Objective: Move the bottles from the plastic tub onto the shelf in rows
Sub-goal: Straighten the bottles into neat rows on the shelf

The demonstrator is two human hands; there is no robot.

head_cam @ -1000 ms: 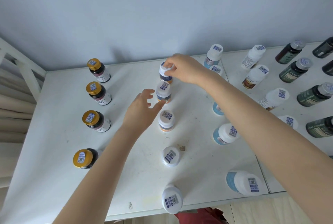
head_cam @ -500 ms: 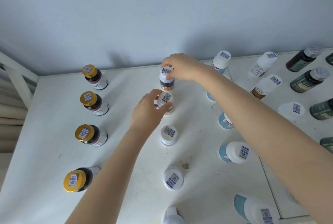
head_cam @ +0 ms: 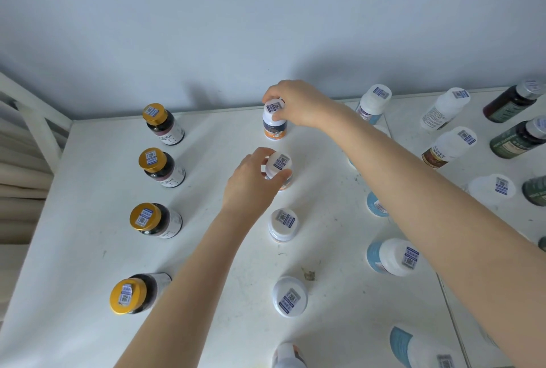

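A person is straightening the centre row on the shelf [head_cam: 88, 219].
The right hand [head_cam: 298, 104] is pinching the rearmost bottle [head_cam: 274, 126] by its cap at upper centre; the left hand [head_cam: 252, 185] is gripping the next bottle [head_cam: 280, 162] just below, seemingly to line them up.

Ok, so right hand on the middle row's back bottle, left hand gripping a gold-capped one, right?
No: the head view shows the left hand gripping a white-capped bottle, second in that row. The right hand is on the back bottle.
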